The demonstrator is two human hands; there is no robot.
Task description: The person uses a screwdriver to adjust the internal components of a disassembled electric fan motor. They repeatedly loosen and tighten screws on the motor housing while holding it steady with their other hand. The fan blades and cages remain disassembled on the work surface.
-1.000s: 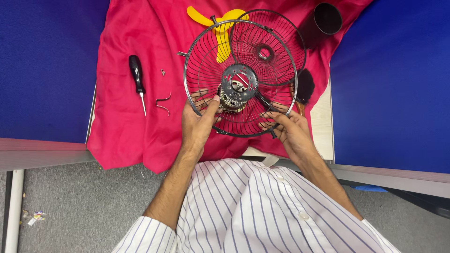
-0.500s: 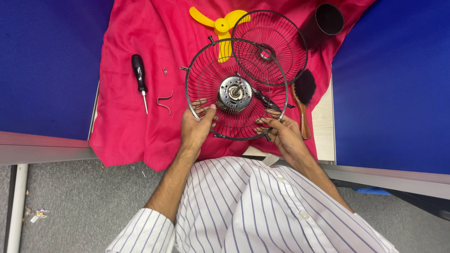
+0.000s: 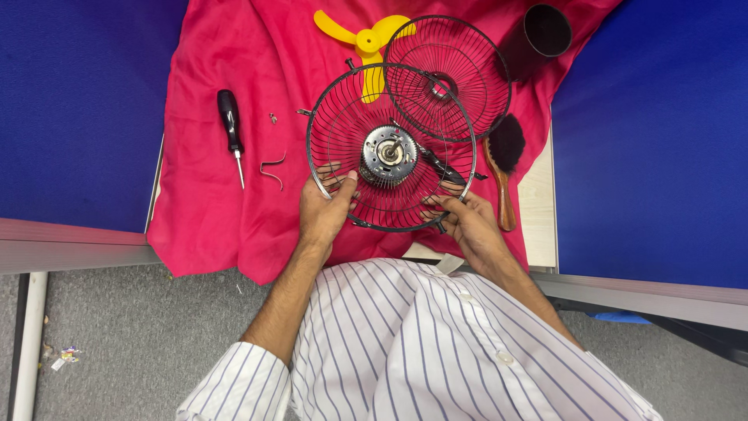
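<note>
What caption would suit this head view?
Both hands, left hand and right hand, hold a wire fan guard over red cloth.

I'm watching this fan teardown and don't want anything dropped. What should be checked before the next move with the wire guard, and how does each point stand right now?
1. Left hand grips the rear wire guard at its lower left rim: ok.
2. Right hand holds the lower right rim: ok.
3. Motor sits in the guard's centre: ok; whether it is fastened, cannot tell.
4. Front guard overlaps the held guard's upper right edge, may snag: not ok.
5. Screwdriver lies on the red cloth, apart from both hands: ok.
6. Small loose parts lie near the screwdriver; all accounted for: cannot tell.
</note>
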